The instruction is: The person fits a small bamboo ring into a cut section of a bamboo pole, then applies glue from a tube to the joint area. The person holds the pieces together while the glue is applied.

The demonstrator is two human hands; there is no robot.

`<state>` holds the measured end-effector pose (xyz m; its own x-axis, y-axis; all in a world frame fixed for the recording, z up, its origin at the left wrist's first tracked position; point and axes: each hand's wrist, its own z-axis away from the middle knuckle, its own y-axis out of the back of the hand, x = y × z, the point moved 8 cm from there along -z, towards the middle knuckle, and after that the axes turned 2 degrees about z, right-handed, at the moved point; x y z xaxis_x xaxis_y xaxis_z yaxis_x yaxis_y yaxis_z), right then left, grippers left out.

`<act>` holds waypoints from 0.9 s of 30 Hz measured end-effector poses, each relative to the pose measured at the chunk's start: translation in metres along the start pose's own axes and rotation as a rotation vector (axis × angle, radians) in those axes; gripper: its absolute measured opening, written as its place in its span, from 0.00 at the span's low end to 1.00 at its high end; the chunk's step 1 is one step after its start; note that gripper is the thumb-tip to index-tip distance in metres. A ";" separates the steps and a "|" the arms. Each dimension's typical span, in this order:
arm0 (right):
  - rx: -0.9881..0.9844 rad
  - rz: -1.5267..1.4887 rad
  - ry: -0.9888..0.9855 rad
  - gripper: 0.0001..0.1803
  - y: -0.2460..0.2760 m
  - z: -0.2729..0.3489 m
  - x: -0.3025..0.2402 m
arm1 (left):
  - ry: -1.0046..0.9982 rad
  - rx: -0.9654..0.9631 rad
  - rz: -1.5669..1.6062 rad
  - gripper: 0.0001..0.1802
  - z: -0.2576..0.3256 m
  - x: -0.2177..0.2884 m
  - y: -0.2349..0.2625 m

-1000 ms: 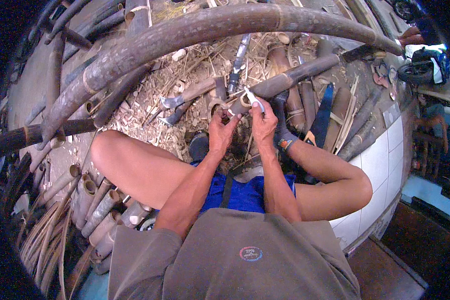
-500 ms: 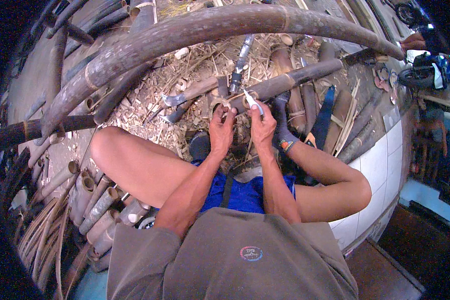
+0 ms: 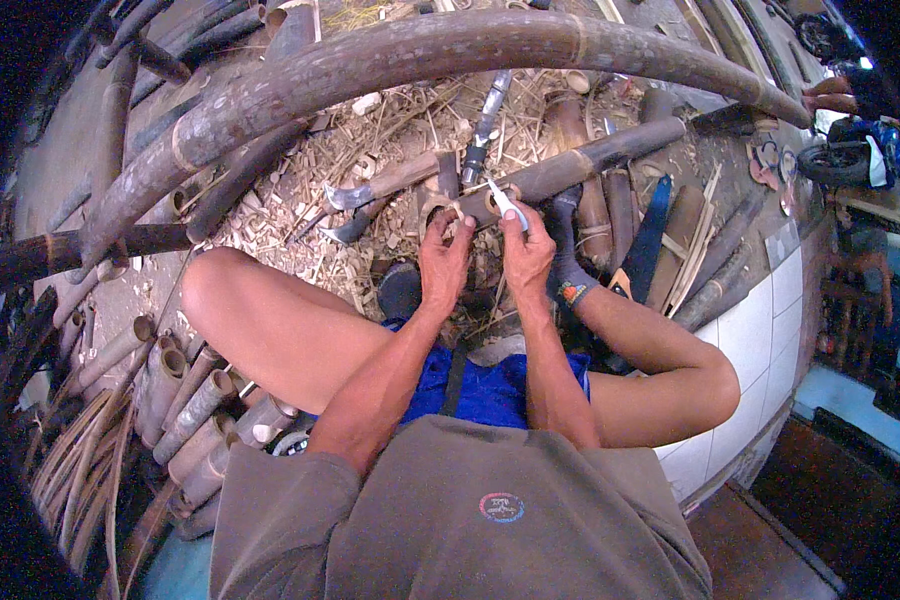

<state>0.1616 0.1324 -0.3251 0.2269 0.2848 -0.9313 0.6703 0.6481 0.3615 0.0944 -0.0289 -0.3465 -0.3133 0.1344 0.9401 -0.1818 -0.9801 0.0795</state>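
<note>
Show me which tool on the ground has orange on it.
The long dark saw, right of the right hand: its handle shows orange. The two curved-headed tools, on the left, show none.

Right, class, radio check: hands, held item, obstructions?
Right hand: holding white pointed tool. Left hand: contents unclear. Bamboo pole close beyond hands.

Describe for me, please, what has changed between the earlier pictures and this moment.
The left hand has shifted slightly forward, away from the body, its thumb drawing a little left, away from the right hand. Nothing has clearly been picked up or let go. The right hand keeps hold of the slim white tool; the saw lies as before.
</note>
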 end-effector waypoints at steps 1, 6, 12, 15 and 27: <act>0.000 0.014 0.014 0.16 0.000 0.000 0.001 | -0.027 0.000 0.004 0.24 -0.003 -0.003 0.000; -0.008 0.024 -0.019 0.15 0.001 0.001 0.008 | -0.039 -0.013 0.009 0.20 -0.001 -0.006 -0.002; -0.006 0.035 -0.052 0.15 0.003 0.002 0.008 | -0.028 -0.077 0.027 0.15 -0.004 -0.021 -0.005; -0.007 0.026 -0.048 0.16 0.004 0.002 0.007 | 0.004 -0.086 0.045 0.16 -0.002 -0.017 -0.007; -0.022 0.049 -0.039 0.16 0.001 0.000 0.006 | -0.054 -0.017 -0.025 0.17 -0.002 -0.005 -0.003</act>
<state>0.1640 0.1346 -0.3302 0.2865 0.2896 -0.9133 0.6418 0.6498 0.4073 0.0947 -0.0262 -0.3519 -0.2581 0.1505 0.9543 -0.2052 -0.9738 0.0980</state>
